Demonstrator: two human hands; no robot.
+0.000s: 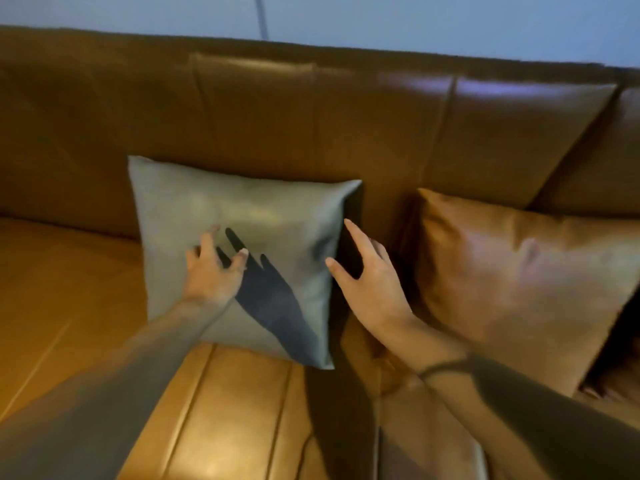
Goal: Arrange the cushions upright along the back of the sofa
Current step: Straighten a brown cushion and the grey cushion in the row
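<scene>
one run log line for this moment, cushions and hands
grey cushion: upright against sofa back | brown cushion: leaning at right | left hand: open on grey cushion | right hand: open at its right edge

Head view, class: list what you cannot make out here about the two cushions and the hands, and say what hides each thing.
- Grey cushion: whether the left hand presses it; motion blur and the hand's shadow obscure contact.
- Brown cushion: right side cut off by the frame edge; lower part hidden by the right forearm.
- Right hand: open beside the grey cushion's edge; touching or apart is unclear.
- Sofa: both ends lie outside the frame.
</scene>
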